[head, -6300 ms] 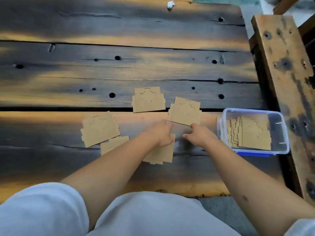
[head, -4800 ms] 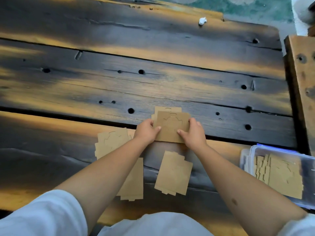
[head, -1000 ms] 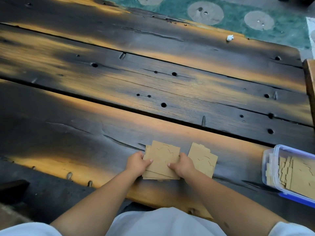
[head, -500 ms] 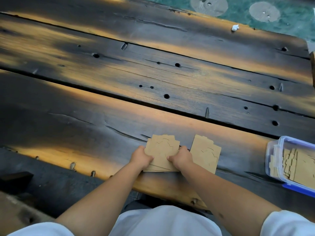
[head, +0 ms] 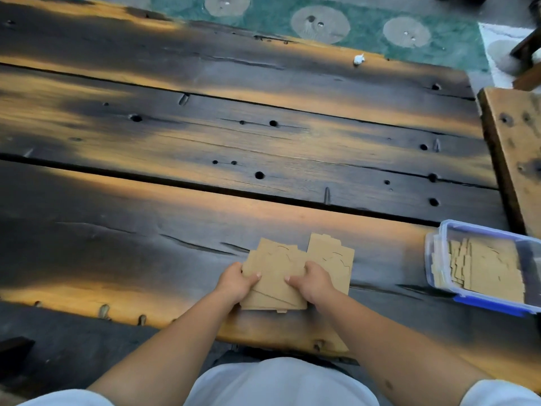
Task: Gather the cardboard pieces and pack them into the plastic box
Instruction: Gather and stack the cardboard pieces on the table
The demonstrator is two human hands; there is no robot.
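Observation:
A stack of brown cardboard pieces (head: pixel 273 273) lies near the front edge of the dark wooden table (head: pixel 205 148). My left hand (head: pixel 235 281) grips the stack's left side and my right hand (head: pixel 311 281) grips its right side, thumbs on top. One more cardboard piece (head: pixel 333 256) lies flat just right of the stack, partly under my right hand. The clear plastic box (head: pixel 439 253) with a blue rim stands at the right, holding several cardboard pieces (head: pixel 486 268) leaning inside it.
A wooden bench plank (head: pixel 518 142) runs along the table's right side, just behind the box. A small white scrap (head: pixel 358 59) sits at the table's far edge. Beyond it lies a green patterned rug (head: pixel 322 22). The table's front edge is close to my body.
Over the earlier frames the scattered pieces were drawn together into one stack near the front edge. In the last second both hands stayed on the stack, shifting it slightly.

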